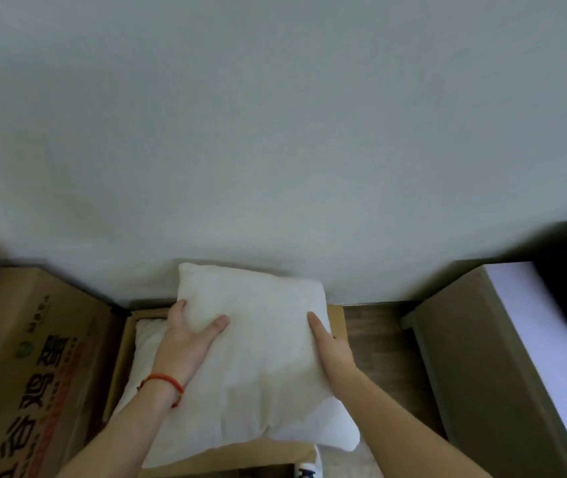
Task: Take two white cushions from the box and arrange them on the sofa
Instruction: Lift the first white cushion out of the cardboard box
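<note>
A white cushion [261, 343] is held tilted above an open cardboard box [126, 343] near the bottom middle of the head view. My left hand [185, 339], with a red string on its wrist, grips the cushion's left edge, thumb on top. My right hand [330, 343] clasps its right edge. Another white cushion [145, 339] lies inside the box underneath, mostly hidden by the one I hold. No sofa is in sight.
A printed cardboard carton [33, 357] stands to the left of the box. A tall brown box with a white top [502, 357] stands at the right. Dark wood floor [375, 339] shows between them. A pale wall [275, 132] fills the upper view.
</note>
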